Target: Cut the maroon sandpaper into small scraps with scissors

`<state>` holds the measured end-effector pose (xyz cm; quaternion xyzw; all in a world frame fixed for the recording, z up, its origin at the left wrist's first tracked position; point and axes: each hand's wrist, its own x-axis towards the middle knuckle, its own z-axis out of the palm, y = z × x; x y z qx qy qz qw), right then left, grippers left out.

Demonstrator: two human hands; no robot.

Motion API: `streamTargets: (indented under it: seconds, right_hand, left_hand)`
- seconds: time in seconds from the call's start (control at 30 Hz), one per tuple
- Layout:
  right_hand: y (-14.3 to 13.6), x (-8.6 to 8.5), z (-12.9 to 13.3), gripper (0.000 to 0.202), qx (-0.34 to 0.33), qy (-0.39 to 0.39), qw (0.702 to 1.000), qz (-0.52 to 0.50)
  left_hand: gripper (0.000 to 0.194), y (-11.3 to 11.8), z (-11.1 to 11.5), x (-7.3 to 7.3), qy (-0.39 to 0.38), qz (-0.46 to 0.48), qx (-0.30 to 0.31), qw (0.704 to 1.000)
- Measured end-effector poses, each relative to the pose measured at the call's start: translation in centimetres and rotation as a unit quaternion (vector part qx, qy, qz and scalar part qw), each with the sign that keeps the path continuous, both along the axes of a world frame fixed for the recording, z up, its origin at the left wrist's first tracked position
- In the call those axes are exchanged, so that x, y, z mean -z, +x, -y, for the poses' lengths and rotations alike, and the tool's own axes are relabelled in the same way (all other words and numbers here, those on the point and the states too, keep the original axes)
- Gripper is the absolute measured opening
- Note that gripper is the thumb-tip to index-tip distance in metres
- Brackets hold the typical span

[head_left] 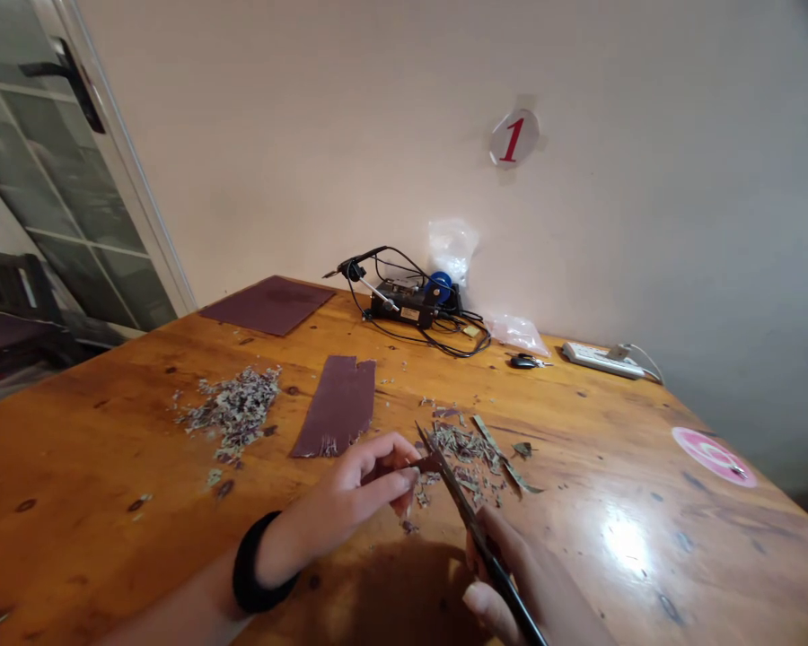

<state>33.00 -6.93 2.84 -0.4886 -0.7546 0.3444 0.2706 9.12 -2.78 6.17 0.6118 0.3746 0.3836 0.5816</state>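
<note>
A small dark maroon strip [431, 463] is pinched between the thumb and fingers of my left hand [370, 480], which has a black band on its wrist. My right hand [512, 565] grips a pair of dark scissors [463, 507], their blades pointing up and left at the end of the strip. Below and behind the blades lies a loose pile of thin cut shreds [461, 444]. Just beyond my left hand a larger maroon sheet piece [340, 404] lies flat, its near edge frayed with cuts.
A heap of finer shreds [239, 408] lies at left, with a maroon sheet [269, 305] behind it. At the back stand a soldering station [404, 301] with cables and plastic bags [452, 247]. Keys [526, 361], a power strip [602, 359] and a pink round sticker [714, 456] are to the right.
</note>
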Motion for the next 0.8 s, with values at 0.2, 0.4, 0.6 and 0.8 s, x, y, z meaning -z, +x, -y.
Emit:
streamTargets:
  seconds: [0.2, 0.4, 0.6, 0.8]
  right_hand:
    - [-0.4, -1.8, 0.4, 0.079, 0.000, -0.046, 0.998, 0.052]
    - [-0.6, -1.5, 0.5, 0.073, 0.032, 0.005, 0.998, 0.047]
    - [-0.9, 0.8, 0.8, 0.062, 0.064, 0.028, 0.997, 0.011]
    - [-0.9, 2.0, 1.0, 0.062, 0.062, 0.025, 0.997, -0.043]
  left_hand:
    - [0.016, 0.1, 0.1, 0.2, -0.010, 0.001, 0.014, 1.000]
    - [0.016, 0.1, 0.1, -0.2, -0.014, -0.002, 0.011, 1.000]
    - [0.019, 0.0, -0.1, 0.2, -0.002, -0.007, 0.006, 1.000]
    - [0.021, -0.1, -0.1, 0.2, -0.007, 0.003, -0.001, 1.000]
